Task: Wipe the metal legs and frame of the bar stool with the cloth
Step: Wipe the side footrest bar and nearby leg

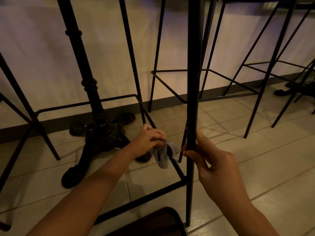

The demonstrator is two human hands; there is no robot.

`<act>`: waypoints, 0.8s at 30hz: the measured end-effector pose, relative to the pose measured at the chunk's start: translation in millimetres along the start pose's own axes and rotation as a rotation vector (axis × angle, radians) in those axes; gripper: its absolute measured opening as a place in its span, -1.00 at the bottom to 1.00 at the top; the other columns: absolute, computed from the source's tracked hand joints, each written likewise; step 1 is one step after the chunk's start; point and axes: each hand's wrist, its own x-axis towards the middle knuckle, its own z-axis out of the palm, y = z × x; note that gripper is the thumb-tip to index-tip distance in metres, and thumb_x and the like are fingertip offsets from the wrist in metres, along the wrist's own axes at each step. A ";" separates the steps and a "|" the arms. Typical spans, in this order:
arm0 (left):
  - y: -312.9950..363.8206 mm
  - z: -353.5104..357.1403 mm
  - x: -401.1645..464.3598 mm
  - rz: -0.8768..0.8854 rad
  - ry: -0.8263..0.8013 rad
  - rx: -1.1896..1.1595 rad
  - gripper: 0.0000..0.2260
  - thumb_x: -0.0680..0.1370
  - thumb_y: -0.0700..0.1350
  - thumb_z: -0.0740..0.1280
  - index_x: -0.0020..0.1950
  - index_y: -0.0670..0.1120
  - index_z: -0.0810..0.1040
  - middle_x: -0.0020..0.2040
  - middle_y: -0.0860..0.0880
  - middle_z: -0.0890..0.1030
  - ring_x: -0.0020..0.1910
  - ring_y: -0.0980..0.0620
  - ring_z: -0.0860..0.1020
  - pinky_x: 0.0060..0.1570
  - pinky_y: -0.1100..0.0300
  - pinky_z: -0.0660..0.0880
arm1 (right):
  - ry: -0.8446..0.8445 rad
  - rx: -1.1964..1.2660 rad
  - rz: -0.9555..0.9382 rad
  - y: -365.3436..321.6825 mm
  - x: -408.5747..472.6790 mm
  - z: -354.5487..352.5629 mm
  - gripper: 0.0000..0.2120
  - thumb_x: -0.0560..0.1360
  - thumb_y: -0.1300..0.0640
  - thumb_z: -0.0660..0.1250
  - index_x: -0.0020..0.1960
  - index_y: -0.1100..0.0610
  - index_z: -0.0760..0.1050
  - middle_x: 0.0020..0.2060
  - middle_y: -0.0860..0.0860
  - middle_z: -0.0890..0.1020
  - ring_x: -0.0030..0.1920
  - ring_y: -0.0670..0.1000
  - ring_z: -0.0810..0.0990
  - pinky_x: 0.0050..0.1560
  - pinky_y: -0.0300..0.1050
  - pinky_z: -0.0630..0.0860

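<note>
The bar stool's black metal front leg (193, 82) runs from the top of the view down to the tiled floor near me. Its low footrest frame (148, 196) forms a square of thin bars just above the floor. My left hand (150, 140) grips a crumpled grey cloth (164, 154) wrapped around the right side bar of that footrest frame. My right hand (211, 160) holds the front leg, thumb and fingers curled round it a little above the footrest joint.
A dark ornate cast-iron table pedestal (95, 126) with spreading feet stands inside the stool's footprint to the left. More black-legged stools (265, 79) line the pale wall (42, 57) to the right and left. A dark object (153, 223) lies at the bottom edge.
</note>
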 end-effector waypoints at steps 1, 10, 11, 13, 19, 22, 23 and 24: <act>-0.7 -5.6 5.2 -0.024 0.009 -0.002 -0.82 0.50 -0.09 0.34 0.09 0.02 0.59 0.20 -0.02 0.42 0.11 0.13 0.23 0.25 0.17 0.30 | 0.009 0.003 -0.002 0.8 0.0 0.3 -0.38 0.39 0.33 0.38 0.35 -0.05 0.30 -0.17 -0.18 0.65 -0.16 -0.39 0.55 -0.18 -0.65 0.34; 23.0 30.3 -28.9 0.168 -0.080 -0.024 -0.84 0.53 -0.11 0.31 -0.04 0.18 0.56 -0.03 0.27 0.43 -0.03 0.37 0.19 -0.01 0.61 0.16 | 0.010 -0.024 0.006 3.6 -1.3 1.9 -0.38 0.39 0.33 0.40 0.35 -0.04 0.30 -0.21 -0.09 0.68 -0.15 -0.24 0.59 -0.16 -0.64 0.36; 27.3 33.8 -32.4 0.192 -0.071 -0.008 -0.86 0.53 -0.11 0.31 0.00 0.11 0.60 -0.08 0.31 0.42 -0.04 0.33 0.20 -0.01 0.62 0.13 | 0.015 -0.025 0.004 3.6 -1.6 2.0 -0.38 0.39 0.33 0.40 0.35 -0.02 0.31 -0.20 -0.09 0.68 -0.14 -0.24 0.59 -0.14 -0.64 0.36; 32.9 34.0 -33.4 0.207 -0.065 0.012 -0.84 0.53 -0.10 0.31 0.05 0.02 0.63 -0.13 0.33 0.40 -0.05 0.20 0.21 0.00 0.58 0.12 | 0.020 -0.026 0.007 3.1 -2.1 1.9 -0.38 0.39 0.33 0.39 0.35 -0.03 0.29 -0.21 -0.09 0.68 -0.14 -0.23 0.59 -0.15 -0.64 0.36; 40.9 14.5 -13.1 0.078 -0.269 0.172 -0.88 0.55 0.06 0.25 -0.18 0.24 0.47 -0.10 0.25 0.37 0.09 0.07 0.21 0.18 0.05 0.15 | 0.042 -0.058 0.018 2.8 -1.9 4.0 -0.37 0.38 0.32 0.40 0.34 -0.05 0.28 -0.25 -0.05 0.68 -0.15 -0.14 0.59 -0.16 -0.62 0.38; 39.4 9.9 -0.8 0.045 -0.231 0.289 -0.88 0.57 0.05 0.21 0.00 0.11 0.52 0.04 0.12 0.44 0.15 0.04 0.20 0.15 0.02 0.09 | 0.053 -0.065 0.018 0.8 -2.8 3.7 -0.39 0.39 0.32 0.40 0.33 -0.07 0.28 -0.28 -0.04 0.68 -0.17 -0.06 0.60 -0.17 -0.56 0.41; 37.1 6.6 3.6 0.024 -0.198 0.294 -0.87 0.57 0.05 0.20 0.02 0.10 0.52 0.07 0.09 0.45 0.18 0.02 0.21 0.14 0.03 0.09 | 0.052 -0.065 0.021 0.1 -2.7 3.8 -0.38 0.39 0.32 0.39 0.32 -0.09 0.27 -0.28 -0.04 0.68 -0.16 -0.05 0.60 -0.17 -0.55 0.41; 34.3 2.8 7.4 0.015 -0.166 0.297 -0.87 0.56 0.06 0.21 0.01 0.10 0.53 0.08 0.10 0.44 0.20 0.01 0.21 0.14 0.04 0.09 | 0.051 -0.066 0.019 -0.4 -2.4 4.1 -0.36 0.39 0.33 0.40 0.32 -0.11 0.27 -0.27 -0.05 0.68 -0.14 -0.07 0.59 -0.18 -0.59 0.40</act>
